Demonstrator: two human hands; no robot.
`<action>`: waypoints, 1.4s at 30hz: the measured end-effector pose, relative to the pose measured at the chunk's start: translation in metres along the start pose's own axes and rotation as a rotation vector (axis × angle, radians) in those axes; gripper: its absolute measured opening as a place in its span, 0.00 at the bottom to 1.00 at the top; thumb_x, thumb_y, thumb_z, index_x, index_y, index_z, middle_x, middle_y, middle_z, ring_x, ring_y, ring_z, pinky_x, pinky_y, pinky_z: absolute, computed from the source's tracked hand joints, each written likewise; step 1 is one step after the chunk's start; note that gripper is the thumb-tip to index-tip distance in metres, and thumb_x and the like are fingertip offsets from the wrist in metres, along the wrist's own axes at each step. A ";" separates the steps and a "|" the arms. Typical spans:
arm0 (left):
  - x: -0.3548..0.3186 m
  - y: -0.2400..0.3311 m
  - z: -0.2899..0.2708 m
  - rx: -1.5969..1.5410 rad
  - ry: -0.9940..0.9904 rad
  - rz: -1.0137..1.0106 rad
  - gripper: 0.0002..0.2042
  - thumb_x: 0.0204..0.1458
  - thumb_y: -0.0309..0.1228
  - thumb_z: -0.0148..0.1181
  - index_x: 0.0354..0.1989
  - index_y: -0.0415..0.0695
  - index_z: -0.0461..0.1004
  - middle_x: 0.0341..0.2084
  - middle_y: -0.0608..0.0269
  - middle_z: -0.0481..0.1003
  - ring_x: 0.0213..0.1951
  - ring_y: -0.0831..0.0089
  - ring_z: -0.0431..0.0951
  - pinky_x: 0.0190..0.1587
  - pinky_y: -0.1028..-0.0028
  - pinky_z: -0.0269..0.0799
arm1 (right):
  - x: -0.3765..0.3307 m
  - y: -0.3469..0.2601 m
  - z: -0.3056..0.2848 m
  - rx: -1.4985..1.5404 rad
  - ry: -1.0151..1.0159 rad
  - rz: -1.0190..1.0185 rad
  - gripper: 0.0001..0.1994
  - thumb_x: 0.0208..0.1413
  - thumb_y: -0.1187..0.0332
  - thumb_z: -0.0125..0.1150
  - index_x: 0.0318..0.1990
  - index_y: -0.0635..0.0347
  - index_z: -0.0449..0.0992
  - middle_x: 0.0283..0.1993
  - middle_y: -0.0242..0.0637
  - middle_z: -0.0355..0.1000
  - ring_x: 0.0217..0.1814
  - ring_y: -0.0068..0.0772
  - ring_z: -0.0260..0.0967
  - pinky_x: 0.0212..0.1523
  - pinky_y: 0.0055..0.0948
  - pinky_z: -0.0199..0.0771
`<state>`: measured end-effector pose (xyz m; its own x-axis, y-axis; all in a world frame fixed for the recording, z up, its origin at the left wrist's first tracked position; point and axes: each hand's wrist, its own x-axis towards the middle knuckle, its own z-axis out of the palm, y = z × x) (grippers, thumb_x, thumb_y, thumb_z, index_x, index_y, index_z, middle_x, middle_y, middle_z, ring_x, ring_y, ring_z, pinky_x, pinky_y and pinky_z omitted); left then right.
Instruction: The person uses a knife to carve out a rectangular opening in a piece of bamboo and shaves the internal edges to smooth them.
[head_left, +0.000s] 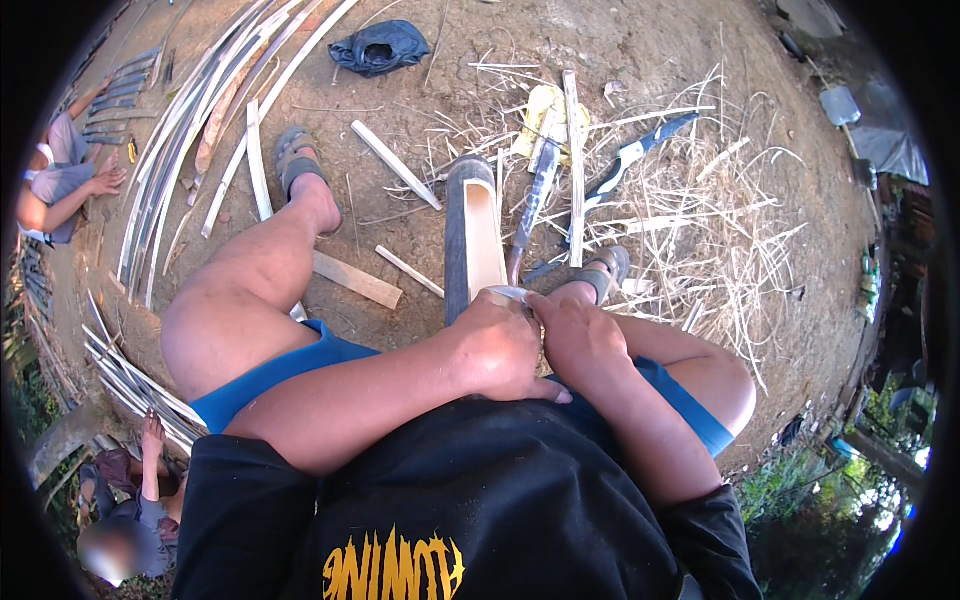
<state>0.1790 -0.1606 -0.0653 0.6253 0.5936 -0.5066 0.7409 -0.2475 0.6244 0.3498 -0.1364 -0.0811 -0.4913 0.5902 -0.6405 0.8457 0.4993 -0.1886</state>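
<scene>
My left hand [497,348] is closed in front of my lap, its knuckles up and its thumb pointing right. Right beside it, my right hand [583,342] is also closed, fingertips meeting the left hand's. A small whitish, shiny thing [508,292] shows at the far edge of the hands; its kind is hidden by the fingers. Just beyond them stands or leans a thick bamboo piece [458,235], dark outside, with a pale cut-open face. To its right, a long knife [535,195] points away from me, its handle end nearest my hands.
A blue-and-white long object [635,155], a yellow sheet [545,110] and a pale slat [574,170] lie ahead, beside heaped shavings [690,225]. Long bamboo strips [190,130] curve along the left. A black plastic bag [378,50] lies far ahead. Two other people sit at left.
</scene>
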 end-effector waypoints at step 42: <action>0.029 -0.029 0.008 -0.004 -0.091 -0.144 0.52 0.48 0.80 0.44 0.56 0.39 0.79 0.58 0.32 0.73 0.60 0.48 0.75 0.62 0.59 0.71 | 0.049 -0.009 -0.006 -0.074 -0.087 0.092 0.13 0.68 0.61 0.50 0.56 0.49 0.74 0.49 0.43 0.79 0.50 0.49 0.82 0.42 0.49 0.82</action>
<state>0.1777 -0.1430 -0.1026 0.5322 0.5509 -0.6429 0.8237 -0.1615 0.5435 0.3166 -0.1081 -0.1068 -0.3900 0.5798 -0.7154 0.8668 0.4933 -0.0728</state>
